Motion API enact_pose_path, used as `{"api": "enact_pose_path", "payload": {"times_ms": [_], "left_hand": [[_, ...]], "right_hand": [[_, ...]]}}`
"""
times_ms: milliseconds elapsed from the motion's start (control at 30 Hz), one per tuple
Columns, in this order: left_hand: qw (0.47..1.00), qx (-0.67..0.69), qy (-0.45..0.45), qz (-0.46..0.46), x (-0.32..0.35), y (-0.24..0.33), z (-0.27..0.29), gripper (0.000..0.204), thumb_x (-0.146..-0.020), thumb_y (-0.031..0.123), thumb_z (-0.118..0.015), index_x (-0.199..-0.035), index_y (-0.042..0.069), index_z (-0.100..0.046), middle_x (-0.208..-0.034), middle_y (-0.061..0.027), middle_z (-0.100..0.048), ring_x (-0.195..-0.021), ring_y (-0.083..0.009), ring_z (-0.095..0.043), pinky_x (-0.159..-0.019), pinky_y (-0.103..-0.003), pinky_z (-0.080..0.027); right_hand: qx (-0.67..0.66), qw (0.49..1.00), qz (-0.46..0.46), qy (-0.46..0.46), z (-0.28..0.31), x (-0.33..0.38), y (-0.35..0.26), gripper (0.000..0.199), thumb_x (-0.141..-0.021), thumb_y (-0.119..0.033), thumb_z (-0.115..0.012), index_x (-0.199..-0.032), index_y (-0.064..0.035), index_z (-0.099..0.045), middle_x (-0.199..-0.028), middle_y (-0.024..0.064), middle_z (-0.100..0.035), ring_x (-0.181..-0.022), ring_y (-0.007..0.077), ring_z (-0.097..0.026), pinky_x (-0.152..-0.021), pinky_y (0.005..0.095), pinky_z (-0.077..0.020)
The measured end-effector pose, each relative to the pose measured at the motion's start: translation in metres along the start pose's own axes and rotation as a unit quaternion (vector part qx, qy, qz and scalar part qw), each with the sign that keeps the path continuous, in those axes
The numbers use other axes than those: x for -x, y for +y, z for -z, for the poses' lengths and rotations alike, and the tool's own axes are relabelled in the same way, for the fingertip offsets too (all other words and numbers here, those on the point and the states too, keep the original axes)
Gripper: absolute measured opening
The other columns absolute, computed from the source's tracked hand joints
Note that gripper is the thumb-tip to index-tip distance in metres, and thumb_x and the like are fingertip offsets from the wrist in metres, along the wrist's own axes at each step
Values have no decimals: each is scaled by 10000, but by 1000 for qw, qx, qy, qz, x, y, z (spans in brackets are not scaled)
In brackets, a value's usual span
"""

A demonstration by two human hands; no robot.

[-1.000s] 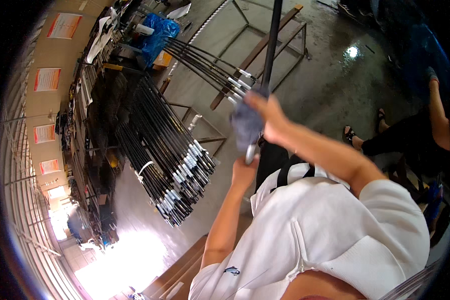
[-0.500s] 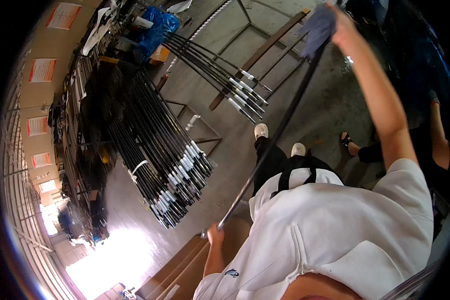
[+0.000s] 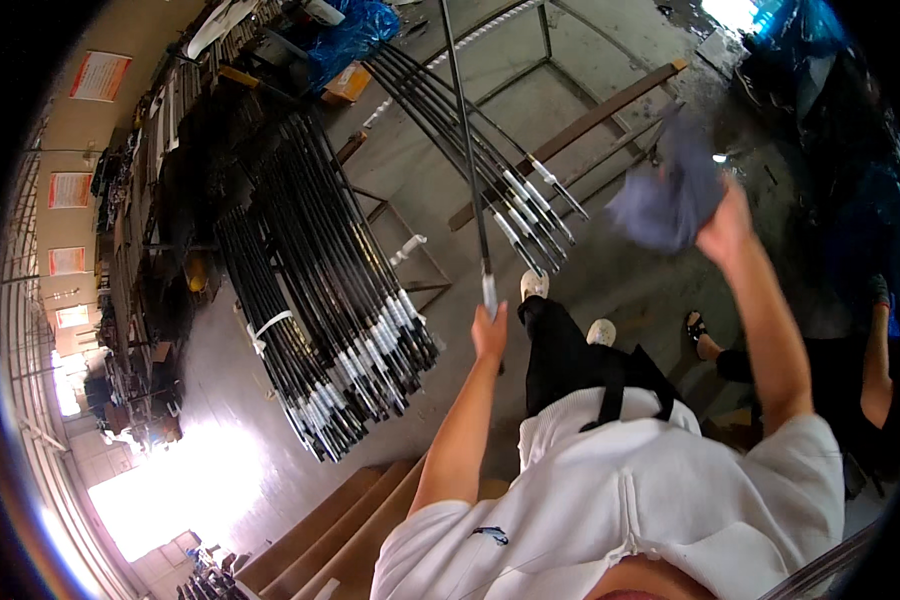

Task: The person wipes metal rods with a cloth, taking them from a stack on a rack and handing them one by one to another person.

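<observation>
While the left hand (image 3: 489, 332) grips a slim dark rod (image 3: 467, 150), the right hand (image 3: 727, 228) clutches rumpled grey cloth (image 3: 667, 202).

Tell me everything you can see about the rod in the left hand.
The rod is long, slim, straight-looking and mostly black, with a pale section just above the left hand, which grips it near its lower end. What it is made of can't be told. It slants up and slightly left, passing out at the picture's top edge, so its far end is hidden. Only the left hand clearly touches it.
</observation>
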State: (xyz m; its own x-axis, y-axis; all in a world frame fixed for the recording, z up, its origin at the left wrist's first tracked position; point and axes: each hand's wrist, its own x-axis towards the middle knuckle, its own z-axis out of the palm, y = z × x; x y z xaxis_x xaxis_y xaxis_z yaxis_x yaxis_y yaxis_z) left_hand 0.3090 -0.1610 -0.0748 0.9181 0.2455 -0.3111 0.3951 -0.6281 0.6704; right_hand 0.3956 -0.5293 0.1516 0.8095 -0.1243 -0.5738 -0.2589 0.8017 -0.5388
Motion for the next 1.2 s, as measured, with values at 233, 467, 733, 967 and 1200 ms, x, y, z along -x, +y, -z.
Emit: {"api": "enact_pose_path", "payload": {"times_ms": [233, 467, 733, 967, 1200], "left_hand": [[925, 337, -50, 165, -146, 130, -152, 309, -845, 265, -579, -931, -12, -472, -615, -94, -501, -431, -187, -490, -380, -326, -393], [970, 210, 78, 93, -252, 77, -287, 402, -818, 196, -598, -1059, -25, -365, -731, -132, -515, -506, -203, -513, -449, -318, -415], [988, 91, -113, 47, -222, 125, -229, 856, -647, 148, -686, -1326, -17, -193, -1294, -298, -338, -1190, -400, -371, -991, -398, -333], [992, 78, -100, -17, -223, 53, -203, 529, -695, 231, -617, -1160, 6, -502, -1122, -194, -557, -1057, -320, -526, -906, -367, -403], [973, 83, -204, 68, -134, 20, -154, 257, -742, 124, -607, -981, 31, -604, -950, -96, -619, -890, -208, -574, -792, -318, -450]], "right_hand": [[-114, 985, -91, 89, 129, 87, 109, 463, -922, -440, -363, -1165, -86, -537, -1113, 86, -582, -1013, 255, -543, -902, 409, -421], [-152, 958, -28, 240, 164, 147, 123, 366, -917, -260, -380, -1206, -75, -508, -1177, 172, -539, -1076, 297, -517, -916, 440, -425], [-151, 975, -43, 158, 116, 139, 140, 489, -812, -348, -482, -1209, -63, -500, -1173, 251, -517, -1106, 391, -479, -952, 496, -378], [-141, 989, -23, 39, 101, 129, 123, 525, -835, -385, -426, -1228, -41, -481, -1195, 277, -491, -1118, 395, -474, -962, 511, -361], [-172, 984, -33, -27, 124, 145, 99, 533, -855, -372, -377, -1253, -26, -453, -1246, 250, -461, -1177, 349, -444, -1010, 464, -318]]}}
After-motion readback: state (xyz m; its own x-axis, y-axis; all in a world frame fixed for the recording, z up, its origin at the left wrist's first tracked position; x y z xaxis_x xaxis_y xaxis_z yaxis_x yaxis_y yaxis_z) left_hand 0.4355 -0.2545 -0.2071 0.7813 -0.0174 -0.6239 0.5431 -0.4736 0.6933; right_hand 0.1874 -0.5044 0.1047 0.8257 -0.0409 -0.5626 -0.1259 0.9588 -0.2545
